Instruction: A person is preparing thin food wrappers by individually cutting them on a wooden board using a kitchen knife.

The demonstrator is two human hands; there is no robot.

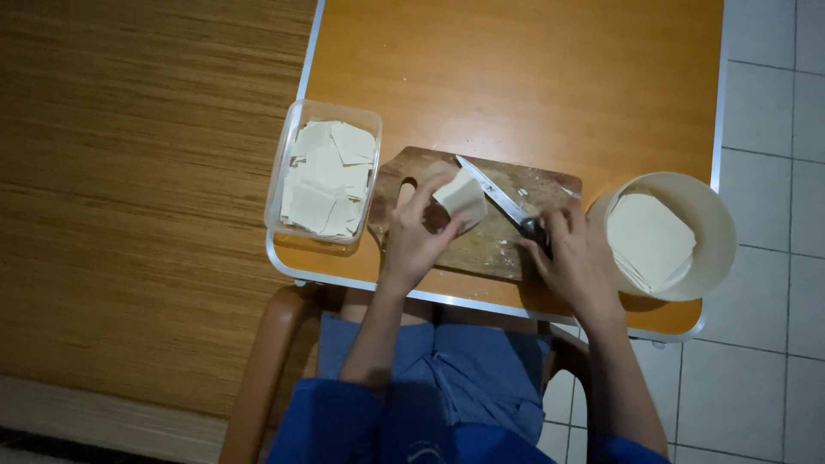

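Left to right I see: clear tub (284,172) of cut pale sheets, then left hand (414,239) pinching a small stack of dough squares (460,196) above the cutting board (490,249), stack at fingertips; right hand (577,262) wrapped round knife (497,194) handle, blade probably resting on board; white bowl (718,219) far right
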